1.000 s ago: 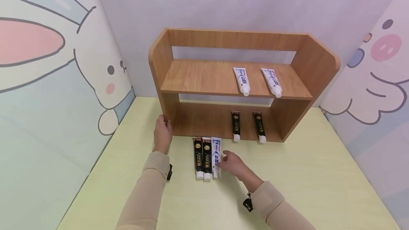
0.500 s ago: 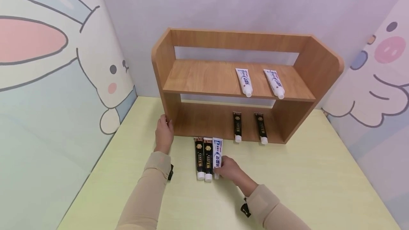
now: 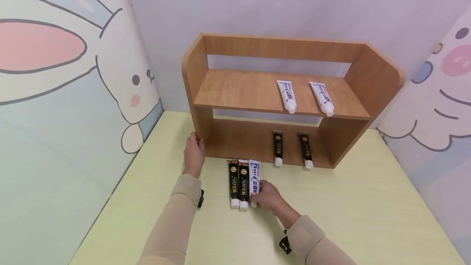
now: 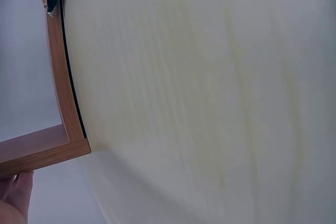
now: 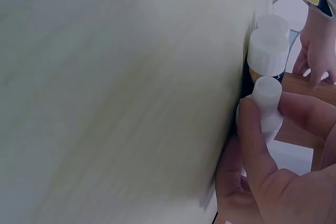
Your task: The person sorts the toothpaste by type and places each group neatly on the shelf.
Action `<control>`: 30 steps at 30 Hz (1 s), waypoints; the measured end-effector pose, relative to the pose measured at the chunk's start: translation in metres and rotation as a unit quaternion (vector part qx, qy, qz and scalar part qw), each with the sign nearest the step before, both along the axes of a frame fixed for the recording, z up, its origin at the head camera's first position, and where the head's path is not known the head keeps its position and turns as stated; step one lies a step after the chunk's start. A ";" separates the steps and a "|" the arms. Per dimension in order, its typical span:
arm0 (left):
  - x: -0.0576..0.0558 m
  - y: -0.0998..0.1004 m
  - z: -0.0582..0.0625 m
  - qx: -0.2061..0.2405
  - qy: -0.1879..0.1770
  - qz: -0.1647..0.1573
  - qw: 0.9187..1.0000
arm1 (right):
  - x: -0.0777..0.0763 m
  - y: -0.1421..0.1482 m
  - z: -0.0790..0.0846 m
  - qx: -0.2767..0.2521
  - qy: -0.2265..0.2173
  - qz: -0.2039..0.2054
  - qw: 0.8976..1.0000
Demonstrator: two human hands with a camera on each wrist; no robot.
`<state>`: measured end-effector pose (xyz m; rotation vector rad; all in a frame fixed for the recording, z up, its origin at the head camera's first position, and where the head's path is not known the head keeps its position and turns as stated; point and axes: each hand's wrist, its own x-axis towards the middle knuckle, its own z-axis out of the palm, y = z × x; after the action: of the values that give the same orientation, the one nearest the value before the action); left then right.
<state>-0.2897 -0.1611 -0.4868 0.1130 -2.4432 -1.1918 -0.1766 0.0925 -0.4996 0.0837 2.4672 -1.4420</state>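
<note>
A white toothpaste tube point(image 3: 254, 179) lies flat on the table, its cap towards me. My right hand point(image 3: 270, 196) pinches it near the cap end. Close up in the right wrist view, its white cap point(image 5: 267, 94) shows between the thumb and a finger. Two black toothpaste tubes, a left one point(image 3: 234, 183) and a right one point(image 3: 243, 185), lie side by side just left of it. My left hand point(image 3: 194, 155) grips the lower front of the left side panel of a wooden shelf point(image 3: 239, 89); in the left wrist view its fingers point(image 4: 20, 195) are partly hidden behind the panel.
On the upper board lie two white tubes, one point(image 3: 287, 96) left of the other point(image 3: 322, 98). Two black tubes, one point(image 3: 277, 147) and another point(image 3: 305, 149), lie on the lower board, caps at its front edge. Walls enclose the pale table point(image 3: 360, 207).
My right hand has come in from the right onto the white tube and now pinches its cap end. The left hand stays on the shelf panel. The head view has shifted slightly.
</note>
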 end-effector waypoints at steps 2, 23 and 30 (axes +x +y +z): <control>0.000 -0.001 0.000 0.000 0.001 0.002 1.000 | 0.000 0.000 0.000 -0.003 -0.006 -0.002 1.000; -0.002 -0.001 -0.002 -0.007 0.016 -0.004 1.000 | -0.002 0.015 0.006 -0.151 -0.072 -0.003 0.986; 0.001 0.000 -0.001 -0.005 0.015 -0.002 1.000 | 0.001 0.018 0.008 -0.141 -0.080 -0.003 0.987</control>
<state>-0.2891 -0.1612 -0.4875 0.0876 -2.4246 -1.1731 -0.1758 0.1105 -0.4917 0.1431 2.1161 -1.7008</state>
